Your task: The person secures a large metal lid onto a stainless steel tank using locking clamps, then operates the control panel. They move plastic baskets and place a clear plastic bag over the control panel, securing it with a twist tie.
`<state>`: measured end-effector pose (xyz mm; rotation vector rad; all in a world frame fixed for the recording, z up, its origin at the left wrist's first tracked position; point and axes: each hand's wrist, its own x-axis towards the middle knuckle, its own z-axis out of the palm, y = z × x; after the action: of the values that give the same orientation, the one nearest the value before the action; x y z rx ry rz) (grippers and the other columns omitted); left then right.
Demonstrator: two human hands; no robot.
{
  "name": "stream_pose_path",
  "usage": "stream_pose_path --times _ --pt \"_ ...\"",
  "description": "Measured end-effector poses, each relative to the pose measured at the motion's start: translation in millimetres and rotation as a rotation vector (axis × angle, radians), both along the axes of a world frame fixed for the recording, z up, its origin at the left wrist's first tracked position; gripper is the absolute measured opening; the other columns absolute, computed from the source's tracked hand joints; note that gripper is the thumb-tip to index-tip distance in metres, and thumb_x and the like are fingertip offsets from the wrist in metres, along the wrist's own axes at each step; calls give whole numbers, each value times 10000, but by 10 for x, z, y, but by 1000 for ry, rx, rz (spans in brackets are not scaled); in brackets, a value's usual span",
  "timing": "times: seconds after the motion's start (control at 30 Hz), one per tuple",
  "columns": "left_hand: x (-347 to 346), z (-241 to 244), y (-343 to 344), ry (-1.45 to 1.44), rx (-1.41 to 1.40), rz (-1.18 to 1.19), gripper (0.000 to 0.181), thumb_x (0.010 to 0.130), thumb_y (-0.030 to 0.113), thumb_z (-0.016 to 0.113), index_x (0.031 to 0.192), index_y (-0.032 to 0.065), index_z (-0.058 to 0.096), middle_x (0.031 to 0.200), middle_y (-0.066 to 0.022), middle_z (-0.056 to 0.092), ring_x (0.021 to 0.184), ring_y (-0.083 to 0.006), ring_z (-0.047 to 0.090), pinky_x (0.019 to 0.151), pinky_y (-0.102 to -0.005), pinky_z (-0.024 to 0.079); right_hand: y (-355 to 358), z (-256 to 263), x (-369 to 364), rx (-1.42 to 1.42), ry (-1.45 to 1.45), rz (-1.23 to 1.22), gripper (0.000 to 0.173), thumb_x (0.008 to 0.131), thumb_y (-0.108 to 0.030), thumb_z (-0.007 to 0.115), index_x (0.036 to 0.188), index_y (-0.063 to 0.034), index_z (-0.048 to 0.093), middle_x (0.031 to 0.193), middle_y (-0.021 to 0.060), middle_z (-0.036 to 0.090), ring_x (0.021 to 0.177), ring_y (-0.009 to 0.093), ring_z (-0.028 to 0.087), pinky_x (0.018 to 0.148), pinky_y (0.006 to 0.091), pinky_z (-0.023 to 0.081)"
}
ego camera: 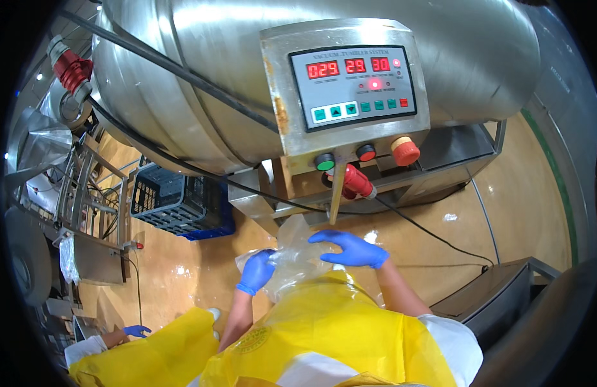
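My left hand [256, 272], in a blue glove, grips a crumpled clear plastic bag [291, 271] in front of my yellow apron [322, 329]. The bag's upper end rises to a point between my hands. On its other side is my right hand [351, 249], also gloved in blue, with thumb and fingers spread. Whether its fingertips touch the film is hard to tell. Above both hands, the control box [347, 82] of a stainless-steel tumbler drum [221, 87] shows lit red digits. A green button [324, 162], a red button [366, 153] and a red mushroom knob [405, 151] line its lower edge.
Black plastic crates [182, 198] stand on the floor at left. A red industrial plug [357, 183] with a black cable hangs below the box. Another red connector [70, 67] hangs upper left. A co-worker's gloved hand [137, 331] shows lower left. A metal frame [492, 290] stands at right.
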<state>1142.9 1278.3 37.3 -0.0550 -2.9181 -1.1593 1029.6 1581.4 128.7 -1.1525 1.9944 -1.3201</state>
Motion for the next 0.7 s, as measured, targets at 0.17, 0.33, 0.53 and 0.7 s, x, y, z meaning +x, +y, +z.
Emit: stream_pose_path --times 0.17,0.33,0.53,0.7 --pt "-56 195 140 -34 -40 24 316 802 70 592 1097 29 698 1048 -213 699 966 -390 666 858 -410 529 578 924 -47 -259 -52 79 457 872 -165 674 1292 -4 592 1274 153 624 1173 318 591 1033 411 441" --pt "-42 18 198 -31 -87 14 302 809 83 590 1084 28 701 1067 -215 694 1002 -389 654 878 -415 521 1055 1658 -276 -663 294 41 429 752 -118 646 1152 38 654 1119 215 673 997 349 644 922 448 493" --pt "-76 29 283 -63 -90 18 317 807 107 590 1099 42 692 1104 -212 689 1006 -392 654 892 -432 522 995 2193 -433 -485 1046 -509 415 691 -50 676 1102 5 679 1070 168 646 970 322 603 874 425 487" --pt "-33 -5 312 -49 -102 49 308 815 114 591 1099 57 694 1101 -207 691 1009 -389 654 889 -440 523 795 2300 -615 -165 1355 -588 458 712 -108 762 1165 -97 691 1111 94 626 1020 328 570 912 421 467"
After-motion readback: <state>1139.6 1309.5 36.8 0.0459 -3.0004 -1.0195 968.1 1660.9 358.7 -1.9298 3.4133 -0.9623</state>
